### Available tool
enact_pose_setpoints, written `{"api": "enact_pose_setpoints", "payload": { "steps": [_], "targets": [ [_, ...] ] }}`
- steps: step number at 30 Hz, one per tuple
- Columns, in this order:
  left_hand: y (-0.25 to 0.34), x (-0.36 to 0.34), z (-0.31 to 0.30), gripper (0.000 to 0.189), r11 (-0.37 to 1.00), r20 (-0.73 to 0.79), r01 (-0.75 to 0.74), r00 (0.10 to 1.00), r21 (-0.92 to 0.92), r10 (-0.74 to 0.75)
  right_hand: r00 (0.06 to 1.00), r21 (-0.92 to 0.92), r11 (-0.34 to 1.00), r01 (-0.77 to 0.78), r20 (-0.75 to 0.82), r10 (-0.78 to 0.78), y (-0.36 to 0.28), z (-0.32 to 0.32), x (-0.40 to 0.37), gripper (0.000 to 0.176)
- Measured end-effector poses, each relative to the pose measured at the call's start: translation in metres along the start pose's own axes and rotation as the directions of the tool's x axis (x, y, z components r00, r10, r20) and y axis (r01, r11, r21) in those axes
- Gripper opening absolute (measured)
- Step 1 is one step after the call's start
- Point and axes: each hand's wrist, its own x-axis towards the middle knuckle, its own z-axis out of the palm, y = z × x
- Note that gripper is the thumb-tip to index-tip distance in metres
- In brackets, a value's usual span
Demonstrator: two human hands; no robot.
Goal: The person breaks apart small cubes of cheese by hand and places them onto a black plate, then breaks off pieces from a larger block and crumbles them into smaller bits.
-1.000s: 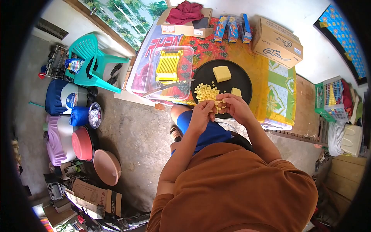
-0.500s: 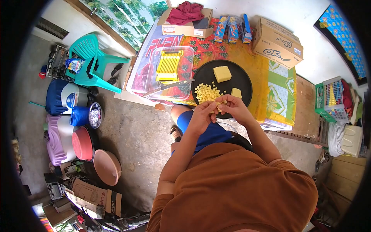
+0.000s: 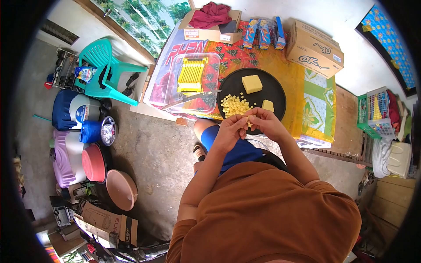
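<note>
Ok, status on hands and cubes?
Left hand and right hand together, fingertips pinching yellow bits. Cubes piled on black tray, beside block. Knife across clear tub, tip near tray.

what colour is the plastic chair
The plastic chair is teal green, seen best in the head view.

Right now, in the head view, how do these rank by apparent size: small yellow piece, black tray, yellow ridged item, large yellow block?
Largest to smallest:
black tray
yellow ridged item
large yellow block
small yellow piece
</note>
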Motion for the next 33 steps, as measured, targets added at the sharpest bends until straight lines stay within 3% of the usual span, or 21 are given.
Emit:
{"api": "enact_pose_setpoints", "payload": {
  "steps": [4, 7, 22, 25, 33],
  "targets": [
    [-0.005, 0.005, -0.006, 0.016, 0.997, -0.022, 0.012, 1.000, 0.078, -0.010, 0.995, 0.190, 0.980, -0.064, -0.058, 0.077, 0.007, -0.007, 0.002, 0.023],
    [-0.010, 0.008, -0.010, 0.017, 0.994, -0.050, 0.036, 0.998, 0.104, -0.031, 0.985, 0.130, 0.986, -0.107, -0.118, 0.122, 0.014, -0.015, 0.005, 0.024],
    [-0.010, 0.006, -0.008, 0.019, 0.999, -0.020, 0.041, 0.999, 0.029, -0.041, 0.998, 0.132, 0.991, -0.038, -0.043, 0.044, 0.011, -0.015, -0.002, 0.026],
    [-0.009, 0.004, -0.005, 0.018, 0.999, -0.001, 0.025, 1.000, 0.027, -0.025, 0.999, 0.012, 0.999, -0.030, -0.030, 0.030, 0.006, -0.012, -0.004, 0.026],
    [-0.007, 0.002, -0.004, 0.014, 1.000, 0.036, 0.009, 0.999, 0.025, -0.010, 0.999, -0.024, 0.999, 0.026, -0.026, -0.027, -0.001, -0.004, -0.006, 0.024]
  ]
}}
